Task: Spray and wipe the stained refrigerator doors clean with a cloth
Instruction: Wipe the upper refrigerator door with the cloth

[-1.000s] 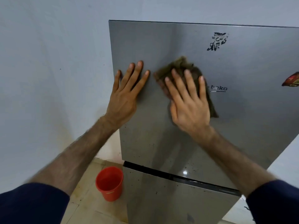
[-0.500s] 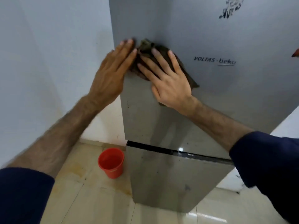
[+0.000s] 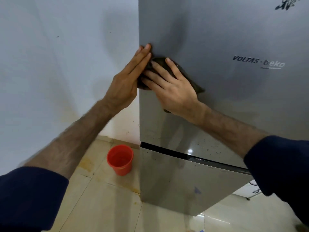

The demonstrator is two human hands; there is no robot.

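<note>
The grey upper refrigerator door (image 3: 217, 97) fills the right of the head view, with dark specks near its bottom edge. Below it is the lower door (image 3: 180, 180), also speckled. My right hand (image 3: 173, 87) presses a dark brown cloth (image 3: 197, 88) flat against the upper door near its left edge, fingers straight and spread. At that same left edge rests my left hand (image 3: 127, 79), fingers straight, its fingertips touching the door beside the cloth. A black smudge (image 3: 287, 3) marks the door at the top right.
A red bucket (image 3: 120, 159) stands on the tiled floor (image 3: 103, 206) left of the fridge, near the pale wall (image 3: 58, 64). Yellowish stains mark the floor beside it. A brand label (image 3: 258, 61) sits on the upper door.
My right hand has slid the cloth left and down, from mid-door to the door's left edge. My left hand moved from flat on the door to its left edge. The view tilted down.
</note>
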